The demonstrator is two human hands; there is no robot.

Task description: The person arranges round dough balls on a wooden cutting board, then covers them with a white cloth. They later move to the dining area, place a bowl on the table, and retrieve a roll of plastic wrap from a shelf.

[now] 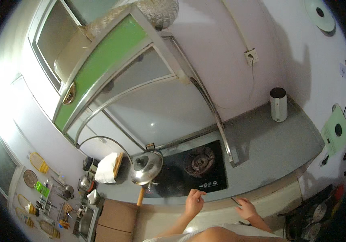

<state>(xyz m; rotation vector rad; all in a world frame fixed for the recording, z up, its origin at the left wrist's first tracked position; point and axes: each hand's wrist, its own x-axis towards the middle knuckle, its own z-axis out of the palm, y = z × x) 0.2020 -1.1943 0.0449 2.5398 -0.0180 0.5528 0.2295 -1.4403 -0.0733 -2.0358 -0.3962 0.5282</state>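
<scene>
My left hand is raised over the counter's front edge, near the black glass gas hob. Its fingers are curled, and whether they pinch anything is not clear. To its right, my right hand is in front of the drawers, with a thin dark stick-like item at its fingertips; its kind cannot be told. A lidded metal wok with a wooden handle sits on the hob's left side. The burner on the right bears no pan.
A green-fronted range hood with a metal frame hangs over the hob. On the counter's right part stands a white electric kettle. A white cloth, a metal kettle and the sink are at the left.
</scene>
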